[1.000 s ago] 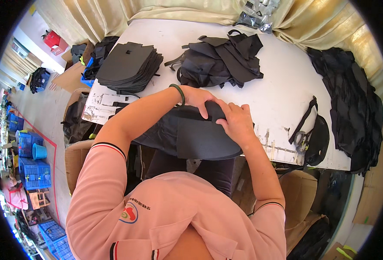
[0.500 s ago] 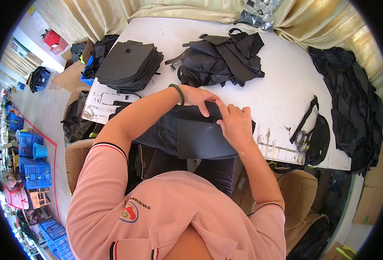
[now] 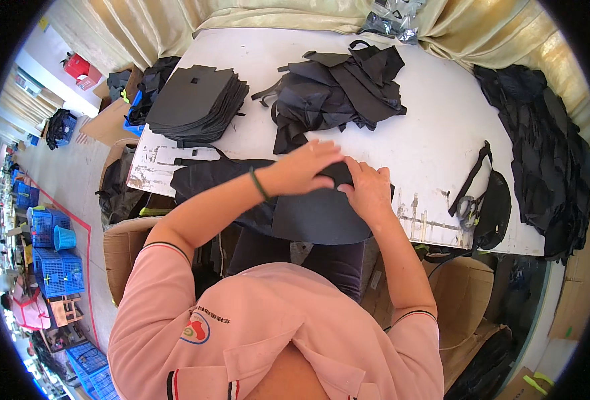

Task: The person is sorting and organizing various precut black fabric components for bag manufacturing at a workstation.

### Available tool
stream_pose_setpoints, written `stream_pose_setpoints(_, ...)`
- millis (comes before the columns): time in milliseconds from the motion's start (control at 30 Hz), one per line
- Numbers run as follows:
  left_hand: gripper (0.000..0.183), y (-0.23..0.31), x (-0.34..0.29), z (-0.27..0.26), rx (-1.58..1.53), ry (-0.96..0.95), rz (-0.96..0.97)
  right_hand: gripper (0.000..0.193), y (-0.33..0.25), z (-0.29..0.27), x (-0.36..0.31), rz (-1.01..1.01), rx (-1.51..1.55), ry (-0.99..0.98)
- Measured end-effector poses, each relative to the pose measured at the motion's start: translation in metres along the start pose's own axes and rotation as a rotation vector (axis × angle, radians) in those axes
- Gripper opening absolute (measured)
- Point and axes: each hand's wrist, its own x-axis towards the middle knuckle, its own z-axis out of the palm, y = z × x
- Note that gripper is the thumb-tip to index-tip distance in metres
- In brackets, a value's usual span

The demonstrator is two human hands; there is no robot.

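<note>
A stiff black panel (image 3: 321, 220) lies on black fabric (image 3: 205, 176) at the table's near edge, both hanging slightly over it toward me. My right hand (image 3: 368, 191) pinches the folded far edge of this black piece between thumb and fingers. Just left of it, my left hand (image 3: 301, 168) is stretched out over the piece, fingers extended and thumb apart, gripping nothing. Its palm hides part of the fabric. Whether it touches the fold cannot be made out.
On the white table (image 3: 435, 133) are a stack of black panels (image 3: 191, 103), a heap of black fabric pieces (image 3: 338, 90), and scissors (image 3: 468, 212) beside a small black pouch (image 3: 495, 213). Black fabric (image 3: 538, 147) drapes over the right edge. Cardboard boxes (image 3: 465, 300) stand below.
My left hand has let go of the fold and opened, its fingers now straightened over the piece. My right hand keeps its pinch at nearly the same place.
</note>
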Motion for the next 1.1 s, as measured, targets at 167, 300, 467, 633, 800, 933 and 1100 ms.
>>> stream_pose_setpoints(167,0.085,0.029,-0.059,0.04,0.219,-0.184,-0.096,0.059,0.007,0.01,0.0,0.045,0.03,-0.078)
stream_pose_setpoints(300,0.086,0.031,-0.071,0.056,0.214,-0.119,-0.166,0.055,0.017,0.029,-0.001,0.109,0.098,-0.132)
stream_pose_setpoints(467,0.084,0.032,-0.069,0.059,0.198,-0.065,-0.18,0.052,0.022,0.034,0.001,0.126,0.117,-0.098)
stream_pose_setpoints(633,0.082,0.03,-0.069,0.059,0.225,-0.064,-0.195,0.05,0.025,0.031,0.01,0.122,0.101,-0.075)
stream_pose_setpoints(800,0.082,0.032,-0.068,0.058,0.246,-0.062,-0.176,0.042,0.069,0.034,0.049,0.066,0.301,0.136)
stream_pose_setpoints(933,0.083,0.035,-0.072,0.059,0.224,-0.088,-0.193,0.033,0.093,0.043,0.103,0.269,0.025,0.374)
stream_pose_setpoints(1100,0.072,0.031,-0.069,0.04,0.032,-0.012,-0.201,0.018,0.11,0.027,0.135,0.276,-0.066,0.217)
